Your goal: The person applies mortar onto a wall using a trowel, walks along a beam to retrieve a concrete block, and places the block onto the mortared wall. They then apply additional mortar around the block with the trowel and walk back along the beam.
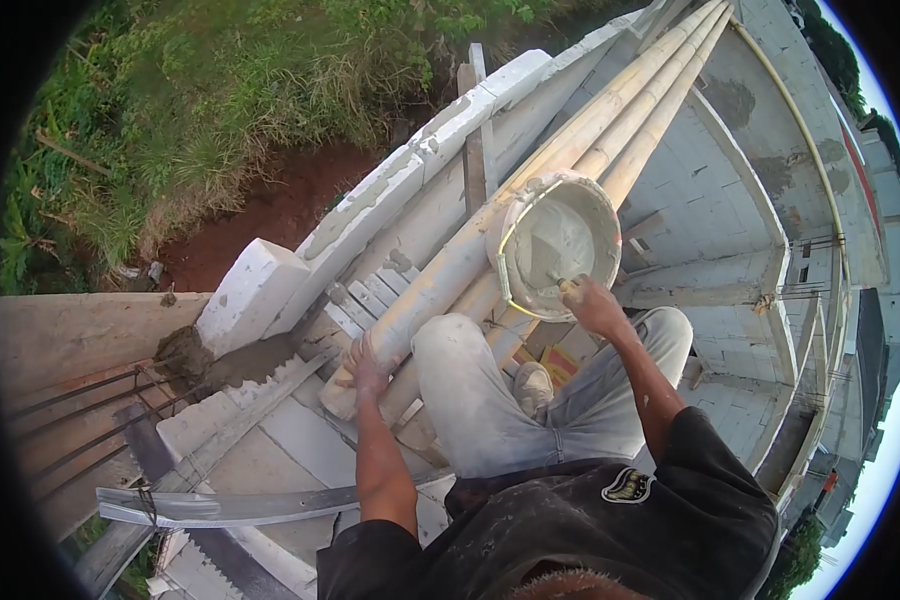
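Bucket (499, 238) of grey mix (573, 228) rests on the bamboo poles (618, 103), just beyond the knees; I see the right hand (594, 307) wrapped around a tool handle (569, 288) at its rim; the left hand (364, 370) lies with fingers spread on a pole's near end; a white block (250, 290) stands farther left.

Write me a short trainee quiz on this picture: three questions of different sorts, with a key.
1. Multiple choice: the left hand rests on
a) a white block
b) a pole
c) a knee
2. Fill in: the ____ hand holds a tool handle at the bucket.
3. True or false: the bucket is empty.

Key: 1. b. 2. right (right hand). 3. False; grey paste is inside.
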The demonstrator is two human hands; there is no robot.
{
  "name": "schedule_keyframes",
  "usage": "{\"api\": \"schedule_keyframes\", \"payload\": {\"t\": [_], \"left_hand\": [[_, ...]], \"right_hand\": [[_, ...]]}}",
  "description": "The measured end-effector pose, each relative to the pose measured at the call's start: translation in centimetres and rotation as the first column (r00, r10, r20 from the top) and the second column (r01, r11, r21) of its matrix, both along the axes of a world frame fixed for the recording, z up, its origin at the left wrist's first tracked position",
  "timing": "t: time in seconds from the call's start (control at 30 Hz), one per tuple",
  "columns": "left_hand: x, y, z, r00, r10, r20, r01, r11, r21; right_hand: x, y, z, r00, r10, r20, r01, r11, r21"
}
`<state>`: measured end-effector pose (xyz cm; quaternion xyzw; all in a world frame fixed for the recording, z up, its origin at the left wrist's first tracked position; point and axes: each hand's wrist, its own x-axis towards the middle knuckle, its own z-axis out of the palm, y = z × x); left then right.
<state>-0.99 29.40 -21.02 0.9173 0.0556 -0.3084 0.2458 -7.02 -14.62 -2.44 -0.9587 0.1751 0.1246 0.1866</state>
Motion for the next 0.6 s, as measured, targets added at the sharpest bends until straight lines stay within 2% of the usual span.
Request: {"api": "schedule_keyframes", "payload": {"t": [0.03,0.07,0.1,0.13,0.17,0.23,0.27,0.3,0.37,0.43,0.5,0.57,0.6], "left_hand": [[0.3,-0.2,0.1,1.0,0.002,-0.004,-0.002,1.0,-0.003],[0.4,-0.1,0.0,1.0,0.003,-0.015,-0.003,1.0,0.0],[0.4,0.1,-0.6,1.0,0.006,0.015,-0.006,1.0,-0.026],[0.0,0.3,-1.1,0.999,0.003,0.04,-0.001,0.999,-0.052],[-0.4,0.7,-1.5,1.0,-0.016,0.02,0.018,0.999,-0.052],[0.0,0.6,-0.5,0.987,-0.015,0.162,0.045,0.982,-0.185],[0.1,0.2,0.2,0.999,0.017,0.048,-0.01,0.991,-0.137],[0.6,0.0,0.1,0.998,0.001,0.059,0.007,0.991,-0.136],[0.4,0.2,-0.5,0.997,-0.055,0.059,0.056,0.998,-0.024],[0.8,0.0,-0.6,0.997,-0.064,0.031,0.065,0.998,-0.023],[0.9,-0.7,-0.3,0.998,-0.022,-0.065,0.03,0.992,0.126],[1.1,-0.5,-0.8,0.998,-0.02,-0.062,0.028,0.991,0.13],[1.2,-0.6,-1.1,0.998,-0.019,-0.064,0.027,0.992,0.12]], "right_hand": [[0.1,0.3,1.3,1.0,0.006,-0.006,-0.006,1.0,0.004],[-0.2,0.3,3.1,0.97,-0.223,-0.096,0.242,0.925,0.294],[-0.8,0.4,4.5,0.877,-0.41,-0.248,0.478,0.707,0.521],[-1.7,0.6,4.7,0.863,-0.474,-0.178,0.49,0.696,0.524],[-2.5,0.9,5.2,0.849,-0.49,-0.195,0.514,0.686,0.515],[-3.5,1.7,6.2,0.853,-0.511,-0.104,0.481,0.695,0.534],[-4.1,2.0,6.4,0.853,-0.513,-0.096,0.474,0.686,0.552],[-4.6,2.5,6.3,0.846,-0.526,-0.087,0.479,0.678,0.557],[-5.6,3.6,5.9,0.835,-0.551,-0.012,0.459,0.683,0.568],[-5.4,5.3,6.9,0.815,-0.579,-0.022,0.48,0.653,0.586],[-4.4,7.5,7.7,0.779,-0.627,-0.014,0.467,0.564,0.681],[-1.4,10.4,8.8,0.769,-0.638,0.023,0.424,0.537,0.73],[0.7,11.8,9.4,0.745,-0.667,-0.006,0.366,0.402,0.839]]}}
